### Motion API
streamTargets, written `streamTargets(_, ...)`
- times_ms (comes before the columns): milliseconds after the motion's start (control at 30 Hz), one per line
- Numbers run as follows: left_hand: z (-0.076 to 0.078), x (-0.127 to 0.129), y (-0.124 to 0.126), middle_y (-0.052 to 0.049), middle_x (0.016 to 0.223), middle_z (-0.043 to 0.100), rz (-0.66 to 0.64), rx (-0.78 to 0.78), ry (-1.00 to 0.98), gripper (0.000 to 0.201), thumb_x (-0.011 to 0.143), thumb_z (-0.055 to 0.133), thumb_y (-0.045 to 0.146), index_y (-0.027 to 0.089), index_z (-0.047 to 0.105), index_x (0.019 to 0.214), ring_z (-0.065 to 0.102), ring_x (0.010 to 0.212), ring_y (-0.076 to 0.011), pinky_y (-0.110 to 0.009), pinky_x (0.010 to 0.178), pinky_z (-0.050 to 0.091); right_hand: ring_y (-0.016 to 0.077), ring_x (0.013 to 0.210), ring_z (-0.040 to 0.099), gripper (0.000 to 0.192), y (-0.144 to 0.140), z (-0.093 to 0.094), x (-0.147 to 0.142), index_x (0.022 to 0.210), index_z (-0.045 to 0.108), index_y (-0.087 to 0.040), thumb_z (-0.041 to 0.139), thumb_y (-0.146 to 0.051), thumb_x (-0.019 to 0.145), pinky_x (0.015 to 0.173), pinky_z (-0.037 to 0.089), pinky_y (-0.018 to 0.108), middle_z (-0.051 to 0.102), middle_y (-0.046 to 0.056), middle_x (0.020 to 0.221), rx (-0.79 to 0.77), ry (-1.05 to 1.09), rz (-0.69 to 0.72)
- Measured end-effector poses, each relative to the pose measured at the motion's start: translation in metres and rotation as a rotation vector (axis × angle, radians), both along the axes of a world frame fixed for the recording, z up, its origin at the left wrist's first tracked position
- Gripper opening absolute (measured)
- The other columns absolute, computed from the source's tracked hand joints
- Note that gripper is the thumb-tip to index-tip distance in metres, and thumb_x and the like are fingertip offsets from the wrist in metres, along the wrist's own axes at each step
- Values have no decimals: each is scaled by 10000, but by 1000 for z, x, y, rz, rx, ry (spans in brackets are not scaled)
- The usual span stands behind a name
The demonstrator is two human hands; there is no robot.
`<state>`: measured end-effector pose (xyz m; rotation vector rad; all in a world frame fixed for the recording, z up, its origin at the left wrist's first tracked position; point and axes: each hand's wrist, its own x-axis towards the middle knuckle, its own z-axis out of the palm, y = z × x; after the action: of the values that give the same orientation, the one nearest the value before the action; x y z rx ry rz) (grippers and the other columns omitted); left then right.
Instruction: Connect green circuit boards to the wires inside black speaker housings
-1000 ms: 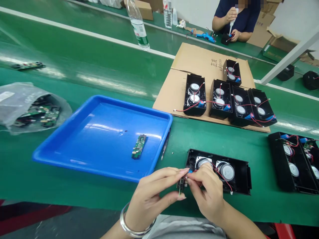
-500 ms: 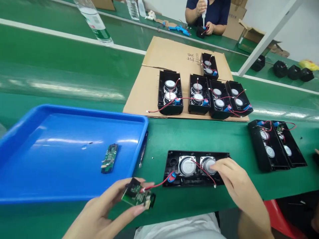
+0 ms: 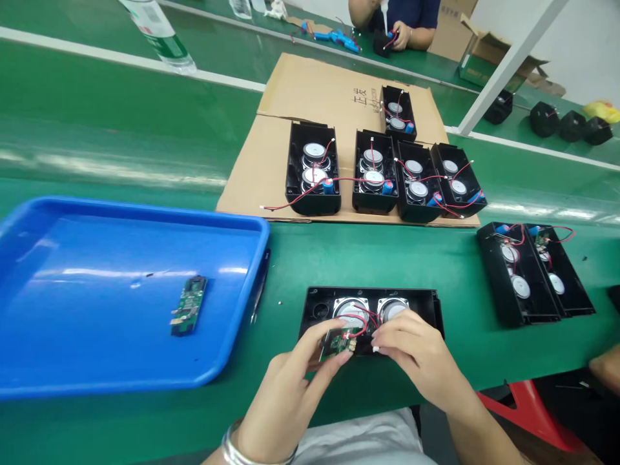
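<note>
A black speaker housing point(image 3: 320, 303) with two round drivers and red wires lies on the green bench in front of me. My left hand point(image 3: 290, 381) pinches a small green circuit board point(image 3: 336, 343) at the housing's front edge. My right hand point(image 3: 416, 352) touches the board's right end and the red wires, fingers curled over the housing. A blue tray point(image 3: 121, 361) to the left holds one more green circuit board point(image 3: 188, 314).
Several black speaker housings point(image 3: 312, 171) stand on a flattened cardboard sheet point(image 3: 310, 84) behind. Two more housings point(image 3: 527, 274) lie at the right. A water bottle point(image 3: 157, 32) stands far left. Another person's hands point(image 3: 394, 35) work at the far side. A white post point(image 3: 504, 71) slants at the right.
My left hand has carried the circuit board from the bench edge up to the housing. My right hand moved left from the right driver to meet it. The view shifted right.
</note>
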<state>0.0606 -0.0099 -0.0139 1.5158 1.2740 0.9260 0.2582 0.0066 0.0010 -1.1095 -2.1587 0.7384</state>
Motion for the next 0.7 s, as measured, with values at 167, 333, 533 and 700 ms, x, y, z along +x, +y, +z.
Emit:
streamTargets(167,2,2,1,13,823,740,37,63,68,222,871,527,276,256,593,1083,704,587,-156,-175,454,542,149,709,521,194,-3,-11,-16,857,635,-178,459,-166,939,619,453,295,604,30,766,5,5,-107)
streamTargets(333,3,1,4,24,789,744,5,50,95,297,883,501,263,242,558,1174,703,567,-157,-221,550,581,148,679,472,232,-4,-18,-24,824,624,-152,424,-140,940,601,419,296,568,46,754,133,-94,-110)
streamTargets(533,3,1,4,28,754,749,-19,48,120,351,886,492,247,233,523,1235,710,580,-163,-207,528,561,151,660,451,177,-4,-19,-26,871,621,-129,455,-100,924,570,383,287,572,53,737,283,-153,-90)
streamTargets(700,4,2,7,5,842,754,-51,138,123,343,881,462,166,237,526,1210,725,663,-170,-188,538,546,147,626,434,155,-4,-19,-29,820,598,-134,483,-109,921,560,357,294,558,40,693,329,-188,-110)
